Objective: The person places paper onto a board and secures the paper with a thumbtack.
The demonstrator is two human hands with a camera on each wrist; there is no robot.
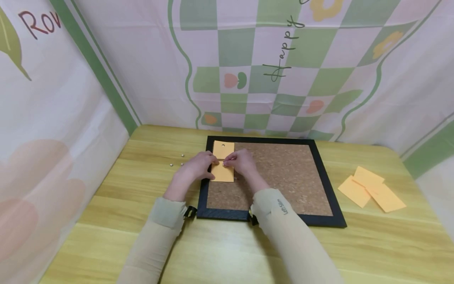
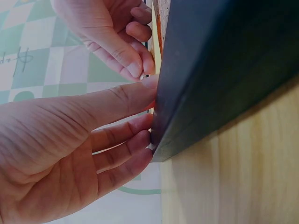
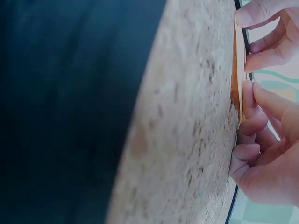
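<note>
A cork board (image 1: 283, 173) in a black frame lies on the table, with two orange paper notes at its left side. The upper note (image 1: 227, 152) has a silver thumbtack (image 1: 223, 145) near its top. My left hand (image 1: 193, 167) rests on the left edge of the lower note (image 1: 223, 174), fingers fairly straight and spread along the frame's side. Between thumb and forefinger, my right hand (image 1: 242, 162) pinches another small thumbtack (image 2: 144, 76) at the top of the lower note. Its tip is hidden, so how deep it sits cannot be seen.
Several loose thumbtacks (image 1: 182, 155) lie on the wooden table (image 1: 117, 197) left of the board, one partly behind the left hand. To the board's right, loose orange notes (image 1: 386, 196) overlap. A patterned cloth (image 1: 234, 51) hangs behind the table.
</note>
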